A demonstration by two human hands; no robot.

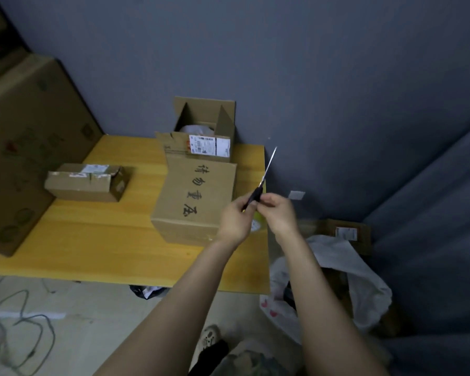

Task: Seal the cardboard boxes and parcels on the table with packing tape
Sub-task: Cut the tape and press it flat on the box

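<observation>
Your left hand (236,217) and right hand (278,213) both grip the black handle of the scissors (256,195), blades tilted up, just right of the closed cardboard box (196,196) on the table (92,240). A small parcel (87,183) lies to the left.

Yellow table (106,240), flat parcel (86,183), lettered box (196,196), open box (205,107)
</observation>
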